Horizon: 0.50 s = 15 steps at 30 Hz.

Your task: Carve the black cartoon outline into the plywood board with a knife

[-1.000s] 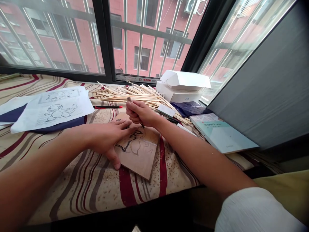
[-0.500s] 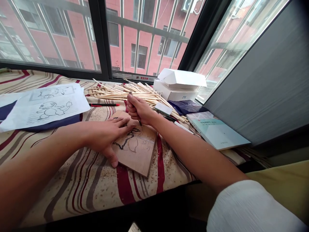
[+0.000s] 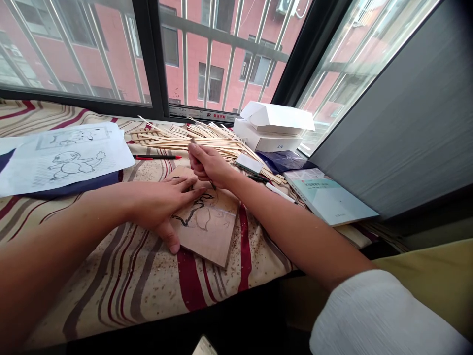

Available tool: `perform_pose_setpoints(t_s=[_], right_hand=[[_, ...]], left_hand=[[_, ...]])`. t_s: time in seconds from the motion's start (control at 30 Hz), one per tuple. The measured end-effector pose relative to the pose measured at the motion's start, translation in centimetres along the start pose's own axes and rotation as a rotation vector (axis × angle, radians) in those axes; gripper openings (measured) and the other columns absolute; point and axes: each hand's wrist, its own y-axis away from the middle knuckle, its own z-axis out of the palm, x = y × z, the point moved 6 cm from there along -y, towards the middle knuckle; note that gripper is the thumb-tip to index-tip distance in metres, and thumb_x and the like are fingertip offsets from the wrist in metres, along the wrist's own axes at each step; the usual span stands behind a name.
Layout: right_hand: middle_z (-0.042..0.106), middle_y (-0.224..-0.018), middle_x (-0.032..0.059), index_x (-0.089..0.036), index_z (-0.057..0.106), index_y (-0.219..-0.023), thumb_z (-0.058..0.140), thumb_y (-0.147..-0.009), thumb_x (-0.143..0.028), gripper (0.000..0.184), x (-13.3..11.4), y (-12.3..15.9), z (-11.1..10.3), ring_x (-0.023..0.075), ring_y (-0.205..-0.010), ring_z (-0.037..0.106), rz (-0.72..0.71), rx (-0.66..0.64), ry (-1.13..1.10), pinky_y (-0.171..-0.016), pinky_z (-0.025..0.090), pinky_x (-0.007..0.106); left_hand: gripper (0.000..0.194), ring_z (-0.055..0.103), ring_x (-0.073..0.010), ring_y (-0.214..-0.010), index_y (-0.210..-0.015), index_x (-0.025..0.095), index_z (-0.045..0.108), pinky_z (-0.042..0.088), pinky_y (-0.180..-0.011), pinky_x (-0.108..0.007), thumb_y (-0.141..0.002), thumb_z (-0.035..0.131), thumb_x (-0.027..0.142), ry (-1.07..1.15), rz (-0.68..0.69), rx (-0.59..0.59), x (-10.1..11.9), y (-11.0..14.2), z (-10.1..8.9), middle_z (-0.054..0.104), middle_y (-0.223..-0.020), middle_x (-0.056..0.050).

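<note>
By the dark-framed window [image 3: 157, 74], a heap of wooden strips [image 3: 221, 143] spreads beside a white ZTE box [image 3: 266, 143], a black-and-red pen [image 3: 157, 157] lies near the heap's left end, and a dark blue sheet [image 3: 283, 160] sits between the box and a pale green book [image 3: 330, 199].

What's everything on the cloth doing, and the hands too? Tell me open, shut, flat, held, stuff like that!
Left hand: spread open, on the wooden board
Right hand: closed around the carving tool
Carving tool: held, tip down
Wooden board: flat, partly marked with dark lines
Drawing sheet: face up
Book: shut, flat
Pen: lying down
Wooden sticks: loosely piled
Striped cloth: sprinkled with crumbs
</note>
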Motion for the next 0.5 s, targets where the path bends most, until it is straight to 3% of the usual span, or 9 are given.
perform_pose_setpoints(t_s=[0.07,0.13,0.33,0.5], right_hand=[[0.031,-0.051,-0.0116,-0.022,0.038,-0.075,0.051,-0.109,-0.046,0.043,-0.1,0.0,-1.3,0.0045,-0.04,0.018,-0.08,0.293,-0.023,-0.035,0.014,0.017],[0.032,-0.051,-0.0116,-0.022,0.038,-0.076,0.049,-0.111,-0.041,0.041,-0.1,0.3,-1.9,0.0042,-0.04,0.02,-0.118,0.412,-0.055,-0.036,0.015,0.017],[0.023,-0.051,-0.0127,-0.022,0.036,-0.074,0.037,-0.114,-0.046,0.046,-0.7,1.6,-0.8,0.0049,-0.041,0.011,-0.009,0.031,-0.145,-0.037,0.012,0.016],[0.023,-0.053,-0.0117,-0.023,0.035,-0.073,0.048,-0.111,-0.047,0.047,-2.9,2.5,-0.6,0.0053,-0.042,0.013,-0.159,0.021,-0.088,-0.038,0.014,0.018]], left_hand=[[0.157,0.011,-0.0521,-0.162,-0.172,0.021,-0.003,0.024,-0.127,-0.063,-0.056,0.082,0.084,-0.002,0.007,-0.005,0.1,0.0,0.0,0.004,-0.176,-0.029],[0.158,0.009,-0.0508,-0.162,-0.172,0.022,-0.003,0.024,-0.127,-0.062,-0.055,0.083,0.083,-0.003,-0.012,-0.022,0.1,-0.1,0.0,0.002,-0.177,-0.028],[0.156,0.003,-0.0492,-0.163,-0.172,0.017,0.001,0.019,-0.129,-0.063,-0.057,0.084,0.081,0.013,-0.059,-0.067,0.3,0.2,-0.2,-0.001,-0.176,-0.028],[0.145,0.007,-0.0488,-0.163,-0.172,0.017,0.012,0.018,-0.129,-0.062,-0.062,0.082,0.079,-0.017,-0.098,-0.103,0.7,0.6,-0.3,0.007,-0.177,-0.027]])
